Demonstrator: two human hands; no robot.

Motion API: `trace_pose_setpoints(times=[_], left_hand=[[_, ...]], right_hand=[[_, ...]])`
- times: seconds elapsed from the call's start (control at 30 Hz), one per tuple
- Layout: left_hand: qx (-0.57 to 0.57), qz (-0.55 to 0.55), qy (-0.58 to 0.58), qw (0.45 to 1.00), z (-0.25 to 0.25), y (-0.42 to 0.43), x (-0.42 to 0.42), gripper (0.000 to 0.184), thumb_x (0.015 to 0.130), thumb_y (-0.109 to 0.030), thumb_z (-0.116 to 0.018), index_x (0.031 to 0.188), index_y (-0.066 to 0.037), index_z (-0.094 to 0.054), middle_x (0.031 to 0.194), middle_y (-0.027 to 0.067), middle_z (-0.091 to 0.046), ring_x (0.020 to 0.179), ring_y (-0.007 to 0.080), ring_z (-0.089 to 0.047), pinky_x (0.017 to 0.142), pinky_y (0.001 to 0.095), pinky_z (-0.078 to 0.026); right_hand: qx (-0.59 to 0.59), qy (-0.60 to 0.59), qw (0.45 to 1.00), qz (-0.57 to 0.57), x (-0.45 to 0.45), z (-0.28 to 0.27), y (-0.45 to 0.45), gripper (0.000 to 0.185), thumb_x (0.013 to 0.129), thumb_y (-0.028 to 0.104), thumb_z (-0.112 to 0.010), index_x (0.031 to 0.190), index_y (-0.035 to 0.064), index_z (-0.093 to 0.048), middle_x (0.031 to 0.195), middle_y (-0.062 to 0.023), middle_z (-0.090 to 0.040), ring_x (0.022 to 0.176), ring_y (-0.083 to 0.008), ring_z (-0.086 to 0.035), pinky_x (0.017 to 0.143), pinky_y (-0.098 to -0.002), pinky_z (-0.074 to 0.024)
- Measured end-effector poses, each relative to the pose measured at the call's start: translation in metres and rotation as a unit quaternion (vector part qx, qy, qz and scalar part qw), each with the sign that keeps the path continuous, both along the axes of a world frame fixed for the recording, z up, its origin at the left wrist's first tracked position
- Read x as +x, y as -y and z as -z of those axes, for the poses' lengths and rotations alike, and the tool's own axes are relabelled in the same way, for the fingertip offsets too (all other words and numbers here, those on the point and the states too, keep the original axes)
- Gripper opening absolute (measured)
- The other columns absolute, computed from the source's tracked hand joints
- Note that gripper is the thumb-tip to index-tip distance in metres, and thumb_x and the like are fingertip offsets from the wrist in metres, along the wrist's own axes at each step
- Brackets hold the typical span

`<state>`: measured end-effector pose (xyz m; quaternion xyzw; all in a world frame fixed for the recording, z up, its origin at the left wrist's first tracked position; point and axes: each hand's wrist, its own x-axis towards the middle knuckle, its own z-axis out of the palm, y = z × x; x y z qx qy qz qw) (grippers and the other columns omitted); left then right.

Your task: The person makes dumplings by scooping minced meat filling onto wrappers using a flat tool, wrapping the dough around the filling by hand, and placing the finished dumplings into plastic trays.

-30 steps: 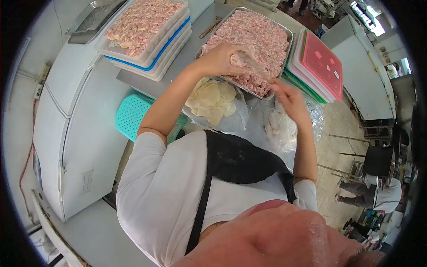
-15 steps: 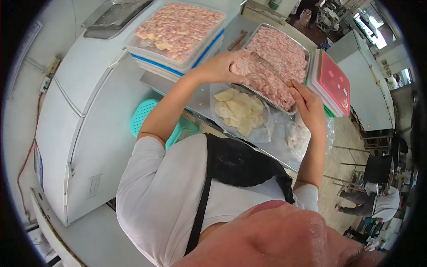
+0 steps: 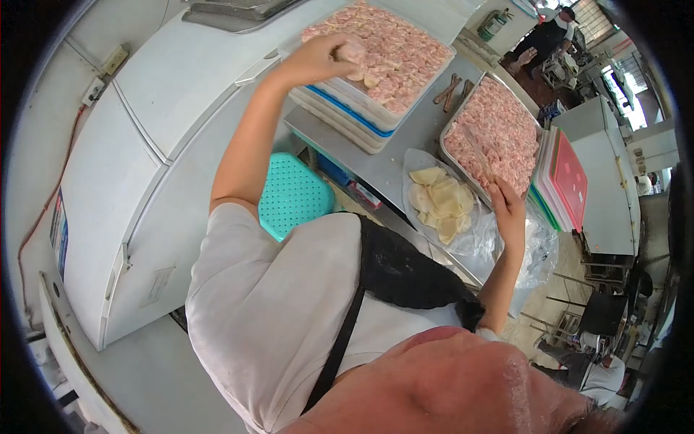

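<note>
My left hand [image 3: 318, 61] is over the left part of a clear plastic container [image 3: 376, 114], its fingers closed round a small lump of pale pink meat [image 3: 351, 53]. Rows of meat-topped pieces [image 3: 405, 50] fill that container, which rests on a stack with a blue edge. My right hand [image 3: 508, 207] grips a flat spatula [image 3: 477, 150] by its end. The blade lies over the minced meat [image 3: 499, 116] in a metal tray [image 3: 463, 172]. Thin pale round slices [image 3: 442, 202] sit in an opened plastic bag, between the tray and my body.
Coloured lids [image 3: 570, 184] are stacked right of the tray, above a crumpled clear bag [image 3: 535, 249]. Wooden tools [image 3: 449, 90] lie between container and tray. A teal perforated stool [image 3: 293, 195] stands below the table, beside a white freezer [image 3: 195, 181]. Two people are further off at right.
My left hand has moved left from the meat tray to the plastic container, carrying a lump of meat. My right hand remains by the tray with the spatula. The view has turned left.
</note>
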<state>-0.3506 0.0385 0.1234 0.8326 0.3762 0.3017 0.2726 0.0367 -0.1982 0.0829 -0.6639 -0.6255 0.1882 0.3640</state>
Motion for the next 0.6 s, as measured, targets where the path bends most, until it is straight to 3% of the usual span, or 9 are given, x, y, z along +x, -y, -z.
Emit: trace_pose_setpoints(times=[0.07,0.17,0.37,0.47,0.57,0.6], left_hand=[[0.014,-0.084,-0.065,0.994,0.007,-0.018,-0.022,0.047,0.072,-0.025,-0.074,0.112,-0.005,-0.060,0.099,0.0103,-0.062,0.088,0.0219,-0.057,0.077,0.0327,-0.046],[0.160,-0.100,-0.159,0.969,0.021,-0.039,-0.031,0.055,0.073,-0.027,-0.072,0.121,-0.005,-0.055,0.101,0.0158,-0.063,0.088,0.0291,-0.060,0.077,0.0365,-0.048],[0.044,-0.120,-0.200,0.971,0.036,-0.047,-0.011,0.073,0.075,-0.028,-0.067,0.138,-0.006,-0.037,0.116,0.0235,-0.059,0.097,0.0363,-0.061,0.083,0.0434,-0.048],[0.023,-0.080,-0.239,0.967,0.050,-0.065,-0.003,0.080,0.077,-0.025,-0.068,0.143,-0.002,-0.028,0.121,0.0207,-0.058,0.108,0.0365,-0.058,0.091,0.0432,-0.047],[0.103,-0.077,-0.235,0.963,0.070,-0.081,0.006,0.082,0.077,-0.022,-0.068,0.144,-0.003,-0.026,0.124,0.0214,-0.056,0.112,0.0368,-0.055,0.095,0.0424,-0.045],[0.075,-0.075,-0.222,0.969,0.065,-0.079,0.009,0.082,0.076,-0.022,-0.069,0.144,-0.004,-0.026,0.125,0.0216,-0.055,0.113,0.0370,-0.054,0.096,0.0421,-0.044]], right_hand=[[-0.013,-0.054,0.998,0.042,0.004,0.018,0.014,0.029,0.094,0.020,-0.057,0.116,0.0013,-0.062,0.070,0.0042,-0.051,0.059,-0.0035,-0.043,0.053,-0.0188,-0.0336],[-0.043,-0.134,0.984,0.108,0.009,0.043,0.037,0.029,0.095,0.021,-0.056,0.117,0.0038,-0.062,0.066,0.0054,-0.047,0.053,-0.0018,-0.039,0.047,-0.0177,-0.0293],[-0.071,-0.239,0.956,0.157,0.001,0.055,0.065,0.030,0.095,0.024,-0.056,0.117,0.0047,-0.063,0.062,0.0063,-0.045,0.050,-0.0010,-0.036,0.044,-0.0175,-0.0280],[-0.063,-0.228,0.958,0.164,0.003,0.053,0.069,0.030,0.095,0.024,-0.056,0.118,0.0045,-0.062,0.062,0.0064,-0.045,0.049,-0.0007,-0.036,0.044,-0.0172,-0.0276],[-0.063,-0.225,0.959,0.162,0.009,0.050,0.069,0.030,0.095,0.024,-0.056,0.117,0.0050,-0.063,0.062,0.0066,-0.043,0.050,-0.0007,-0.036,0.045,-0.0171,-0.0285],[-0.068,-0.206,0.962,0.164,0.013,0.048,0.069,0.030,0.095,0.024,-0.056,0.118,0.0049,-0.063,0.063,0.0065,-0.044,0.052,-0.0014,-0.037,0.046,-0.0177,-0.0296]])
